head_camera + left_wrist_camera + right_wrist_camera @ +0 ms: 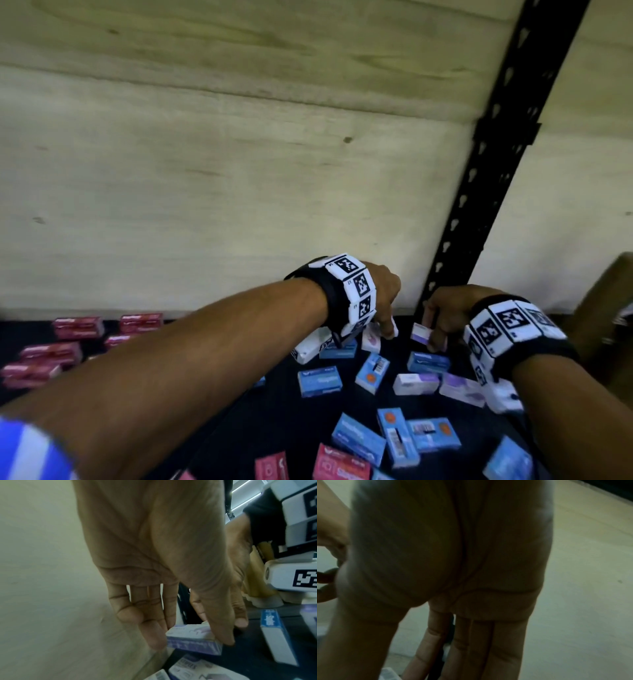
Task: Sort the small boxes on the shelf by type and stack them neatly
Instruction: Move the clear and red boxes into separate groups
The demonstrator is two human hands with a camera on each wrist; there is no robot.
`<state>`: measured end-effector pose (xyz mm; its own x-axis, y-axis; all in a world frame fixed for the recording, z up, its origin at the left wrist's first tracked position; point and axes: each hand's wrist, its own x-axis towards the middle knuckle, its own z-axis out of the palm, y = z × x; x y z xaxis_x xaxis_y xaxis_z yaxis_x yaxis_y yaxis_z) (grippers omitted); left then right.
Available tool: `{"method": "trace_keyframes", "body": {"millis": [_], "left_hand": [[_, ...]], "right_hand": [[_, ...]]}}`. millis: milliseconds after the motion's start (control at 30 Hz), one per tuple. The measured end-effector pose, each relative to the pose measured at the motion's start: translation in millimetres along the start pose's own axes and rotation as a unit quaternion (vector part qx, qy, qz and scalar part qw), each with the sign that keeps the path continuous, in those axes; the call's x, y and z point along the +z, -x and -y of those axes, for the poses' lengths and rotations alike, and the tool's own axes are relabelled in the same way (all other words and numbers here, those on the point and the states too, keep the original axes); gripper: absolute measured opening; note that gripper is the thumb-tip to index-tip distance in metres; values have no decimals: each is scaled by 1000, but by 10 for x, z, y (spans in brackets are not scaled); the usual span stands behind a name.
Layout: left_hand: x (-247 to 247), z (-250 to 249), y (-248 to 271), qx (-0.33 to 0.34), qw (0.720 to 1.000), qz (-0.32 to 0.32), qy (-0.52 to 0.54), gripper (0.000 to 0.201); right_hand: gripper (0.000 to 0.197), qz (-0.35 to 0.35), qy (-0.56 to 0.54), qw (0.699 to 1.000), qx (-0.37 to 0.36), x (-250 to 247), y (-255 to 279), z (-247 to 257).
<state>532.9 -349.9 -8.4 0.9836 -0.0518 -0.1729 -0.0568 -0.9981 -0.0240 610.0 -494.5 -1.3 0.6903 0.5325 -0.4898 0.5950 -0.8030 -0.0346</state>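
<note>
Small boxes lie scattered on the dark shelf (284, 421): blue ones (319, 381), red ones (78, 327) grouped at the left, and purple-and-white ones (416, 383). My left hand (387, 322) reaches to the back of the shelf. In the left wrist view its fingers (154, 638) and thumb pinch a purple box (192, 635) from both sides. Close to its right, my right hand (433, 330) holds another purple-and-white box (420, 334) upright at its fingertips. The right wrist view is dark, with the fingers (471, 649) pointing down and a pale box corner (388, 673) beside the thumb.
A pale wooden panel (205, 205) closes the back of the shelf, just behind both hands. A black perforated upright (479, 192) rises between them. A brown carton (613, 308) stands at the right edge. More red boxes (342, 466) lie at the front.
</note>
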Motion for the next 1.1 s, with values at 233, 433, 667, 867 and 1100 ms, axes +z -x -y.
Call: {"method": "trace_keyframes", "body": {"millis": [233,433,667,867,1100], "left_hand": [[81,-77,-192,16,1000,26,-3,53],[136,-92,-296,21,999,21,18,52],[174,-102,-292,23,999,23,10,61],[118,-30,-123,21,999,25,1,58],[18,244,298,-25,996,69,49,54]], "right_hand": [[37,-30,26,999,0,64,-63,-63],[36,-31,30,999,-9,99,-37,-63],[32,-22,31,999,-12,81,-25,-39],[41,-52,48,997,5,27,92,19],[12,-7,13,999,-33,-40,212,147]]}}
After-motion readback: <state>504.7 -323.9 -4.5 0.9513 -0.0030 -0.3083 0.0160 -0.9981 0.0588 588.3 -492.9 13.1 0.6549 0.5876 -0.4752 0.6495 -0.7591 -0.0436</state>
